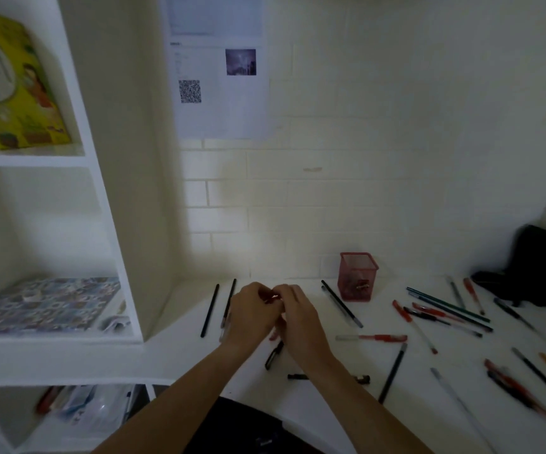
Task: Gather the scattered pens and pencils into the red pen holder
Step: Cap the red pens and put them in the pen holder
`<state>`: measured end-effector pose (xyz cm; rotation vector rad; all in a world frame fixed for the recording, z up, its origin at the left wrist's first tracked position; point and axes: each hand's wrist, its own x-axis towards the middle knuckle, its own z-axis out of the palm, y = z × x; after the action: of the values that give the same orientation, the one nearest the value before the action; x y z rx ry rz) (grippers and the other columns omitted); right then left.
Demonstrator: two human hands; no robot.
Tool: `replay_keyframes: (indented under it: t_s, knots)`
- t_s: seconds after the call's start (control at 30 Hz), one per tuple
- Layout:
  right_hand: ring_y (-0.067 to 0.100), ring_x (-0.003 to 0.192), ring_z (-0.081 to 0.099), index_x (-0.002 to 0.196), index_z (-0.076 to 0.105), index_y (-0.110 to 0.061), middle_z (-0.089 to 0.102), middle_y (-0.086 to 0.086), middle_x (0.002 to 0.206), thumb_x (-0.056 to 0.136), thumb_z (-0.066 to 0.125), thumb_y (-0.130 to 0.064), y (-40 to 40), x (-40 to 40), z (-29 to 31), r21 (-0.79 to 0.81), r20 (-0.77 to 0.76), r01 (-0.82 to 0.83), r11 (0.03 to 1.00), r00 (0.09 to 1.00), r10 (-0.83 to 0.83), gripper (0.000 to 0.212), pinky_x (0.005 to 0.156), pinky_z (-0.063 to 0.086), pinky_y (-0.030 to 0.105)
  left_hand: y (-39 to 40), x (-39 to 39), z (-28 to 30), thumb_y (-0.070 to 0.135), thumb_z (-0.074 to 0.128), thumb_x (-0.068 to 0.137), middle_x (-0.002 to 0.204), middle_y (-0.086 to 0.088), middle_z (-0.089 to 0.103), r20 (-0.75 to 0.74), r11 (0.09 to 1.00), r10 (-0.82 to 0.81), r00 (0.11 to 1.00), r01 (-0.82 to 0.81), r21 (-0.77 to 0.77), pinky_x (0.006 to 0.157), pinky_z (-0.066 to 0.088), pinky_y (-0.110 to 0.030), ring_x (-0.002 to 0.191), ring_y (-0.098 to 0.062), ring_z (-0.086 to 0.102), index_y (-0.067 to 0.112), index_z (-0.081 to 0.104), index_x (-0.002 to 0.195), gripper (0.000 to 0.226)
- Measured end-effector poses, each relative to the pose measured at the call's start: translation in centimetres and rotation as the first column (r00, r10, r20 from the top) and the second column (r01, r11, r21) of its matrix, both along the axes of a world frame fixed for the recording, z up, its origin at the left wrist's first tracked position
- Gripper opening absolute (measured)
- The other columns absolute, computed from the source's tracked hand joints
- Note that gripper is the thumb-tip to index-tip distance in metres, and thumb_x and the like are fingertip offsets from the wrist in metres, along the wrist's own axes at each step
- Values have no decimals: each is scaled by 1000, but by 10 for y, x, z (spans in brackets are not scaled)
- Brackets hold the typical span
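Bare forearms, sleeveless to frame edge

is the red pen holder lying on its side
No, the red pen holder stands upright on the desk near the wall, its open top facing up.

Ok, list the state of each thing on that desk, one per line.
red pen holder: upright by the wall, a few small items inside, no pens standing in it.
left hand: fingers curled round a small red item.
right hand: pinching the same item.
red pen: lying flat on the desk.
black pencil: lying flat, left of the hands.
black bag: slumped in the corner.
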<state>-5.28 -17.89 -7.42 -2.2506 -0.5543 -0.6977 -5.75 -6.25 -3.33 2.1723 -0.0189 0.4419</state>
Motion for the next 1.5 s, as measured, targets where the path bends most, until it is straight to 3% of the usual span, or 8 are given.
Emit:
replay_keyframes:
  t_s: [0.13, 0.3, 0.47, 0.57, 0.67, 0.9, 1.13, 1.5]
  knots:
    - [13, 86, 59, 110, 61, -14, 62, 0, 100, 81, 56, 3, -11, -4, 10, -59, 113, 88, 994, 990, -81, 34, 72, 53, 29, -14, -9, 15, 19, 66, 85, 68, 2, 67, 41, 998, -59, 997, 59, 8, 58, 47, -6, 55, -3, 61, 9, 68, 86, 11]
    - [10, 79, 59, 103, 64, -15, 63, -3, 90, 85, 62, 3, -36, -2, 24, 2, 163, 122, 992, 979, -121, 26, 69, 53, 31, -34, -1, 20, 28, 70, 82, 91, -3, 72, 131, 989, -142, 981, 137, 47, 76, 52, -22, 87, -14, 65, 9, 70, 98, 25]
    - [10, 82, 62, 104, 64, -15, 62, -8, 91, 97, 59, -15, -79, 17, 54, 218, 175, 204, 954, 954, -244, 8, 73, 54, 24, -67, 16, 19, 49, 61, 88, 105, 3, 59, 164, 973, -232, 959, 227, 47, 80, 48, -23, 97, -11, 56, 19, 55, 123, 47]
    - [2, 72, 55, 94, 57, -16, 59, -7, 82, 97, 55, -13, -109, 33, 72, 365, 183, 350, 863, 881, -435, 4, 68, 39, 6, -84, 35, 8, 43, 61, 90, 104, 0, 61, 114, 958, -278, 954, 267, 102, 80, 45, -23, 97, -14, 57, 18, 60, 118, 38]
    - [12, 72, 54, 92, 55, -13, 61, -1, 82, 97, 56, -12, -136, 55, 79, 450, 162, 429, 783, 823, -544, 5, 65, 36, 8, -97, 54, -6, 32, 63, 87, 102, -3, 63, 70, 945, -295, 953, 280, 166, 82, 48, -25, 97, -19, 61, 16, 65, 110, 28]
    - [20, 65, 61, 82, 57, -11, 65, 2, 72, 95, 63, -23, -171, 106, 55, 315, -50, 547, 776, 826, -562, 18, 57, 34, 16, -115, 85, -40, 18, 61, 88, 105, -1, 60, -35, 918, -323, 946, 322, 231, 79, 36, -14, 103, -18, 60, 18, 67, 113, 26]
    - [35, 98, 54, 89, 70, -1, 58, 17, 100, 91, 66, -24, -172, 126, 25, 121, -109, 693, 711, 721, -684, 23, 78, 44, 35, -123, 103, -57, 12, 58, 88, 103, 1, 58, -54, 893, -369, 928, 370, 256, 76, 36, -16, 99, -19, 58, 17, 66, 113, 27]
    - [32, 93, 62, 112, 63, -6, 58, 13, 107, 93, 64, -23, -172, 125, 17, 245, -225, 619, 747, 785, -577, 25, 74, 41, 30, -120, 101, -60, 9, 54, 88, 109, -1, 60, -65, 890, -359, 931, 362, 278, 75, 35, -12, 98, -16, 56, 16, 64, 115, 30]
